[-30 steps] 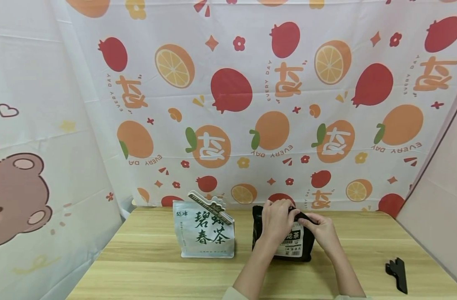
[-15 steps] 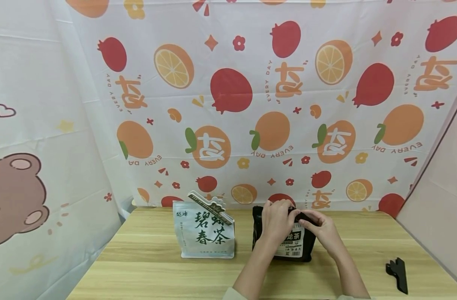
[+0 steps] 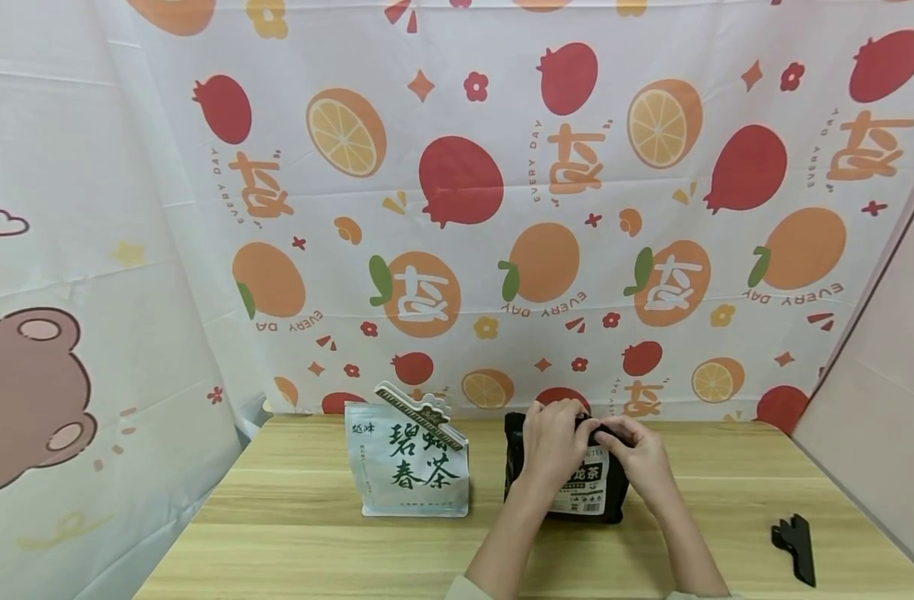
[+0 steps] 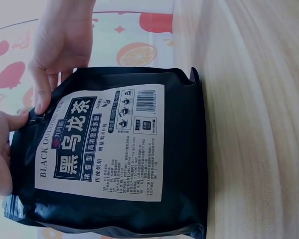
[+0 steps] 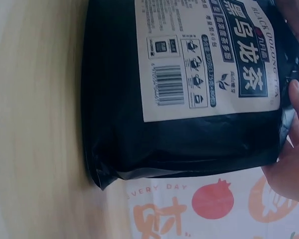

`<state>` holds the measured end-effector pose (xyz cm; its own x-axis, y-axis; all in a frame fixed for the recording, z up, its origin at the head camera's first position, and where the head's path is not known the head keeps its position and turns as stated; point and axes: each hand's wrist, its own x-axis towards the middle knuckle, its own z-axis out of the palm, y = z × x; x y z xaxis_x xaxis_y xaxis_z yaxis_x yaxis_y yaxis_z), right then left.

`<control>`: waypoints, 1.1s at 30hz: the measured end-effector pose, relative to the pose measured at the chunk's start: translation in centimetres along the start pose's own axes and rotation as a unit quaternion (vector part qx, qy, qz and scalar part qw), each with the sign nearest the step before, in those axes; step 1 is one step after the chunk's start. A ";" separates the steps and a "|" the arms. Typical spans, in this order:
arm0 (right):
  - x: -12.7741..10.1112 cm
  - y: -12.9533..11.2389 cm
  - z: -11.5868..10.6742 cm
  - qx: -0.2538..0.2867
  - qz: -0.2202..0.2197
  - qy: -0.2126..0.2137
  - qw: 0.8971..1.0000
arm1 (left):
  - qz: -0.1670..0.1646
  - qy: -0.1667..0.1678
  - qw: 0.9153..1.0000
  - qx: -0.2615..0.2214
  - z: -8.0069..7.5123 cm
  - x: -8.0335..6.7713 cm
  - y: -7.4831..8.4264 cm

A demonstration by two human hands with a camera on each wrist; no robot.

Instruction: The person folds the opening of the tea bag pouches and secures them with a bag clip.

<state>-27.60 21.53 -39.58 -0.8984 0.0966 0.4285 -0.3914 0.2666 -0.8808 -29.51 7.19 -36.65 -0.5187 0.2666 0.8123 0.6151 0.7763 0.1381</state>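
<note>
Near the back edge of the tabletop (image 3: 292,533), the black tea bag (image 3: 586,492) stands upright while the left hand (image 3: 550,442) and right hand (image 3: 640,462) pinch its top with curled fingers, so I judge the folding is started, and the black clip (image 3: 796,546) at the right edge waits unused.

Fruit-print curtain (image 3: 501,208) behind wooden table (image 3: 314,533).
</note>
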 end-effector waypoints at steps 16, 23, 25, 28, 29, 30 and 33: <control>0.1 0.3 0.1 -0.046 0.017 0.039 0.998 | -0.003 -0.003 1.000 -0.008 0.0 -0.1 0.0; 0.1 0.6 -0.2 -0.037 0.022 0.035 0.998 | 0.001 -0.033 0.999 0.016 -0.3 -0.2 0.2; 0.1 0.6 -0.3 -0.040 0.019 0.033 0.998 | 0.006 -0.033 0.999 0.021 -0.4 -0.2 0.2; 0.1 0.6 -0.3 -0.038 0.015 0.030 0.999 | 0.010 -0.029 0.999 0.022 -0.4 -0.3 0.2; 0.1 0.6 -0.3 -0.035 0.015 0.027 0.999 | 0.011 -0.027 0.999 0.020 -0.4 -0.3 0.2; 0.0 0.6 -0.3 -0.032 0.015 0.025 0.999 | 0.010 -0.026 0.999 0.019 -0.4 -0.3 0.1; 0.0 0.5 -0.3 -0.022 0.017 0.015 1.000 | 0.007 -0.022 1.000 0.021 -0.3 -0.4 0.1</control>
<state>-27.78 21.92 -39.99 -0.9043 0.1356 0.4049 -0.3511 0.3037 -0.8857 -29.06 6.97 -36.81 -0.5361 0.3023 0.7882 0.5974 0.7955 0.1012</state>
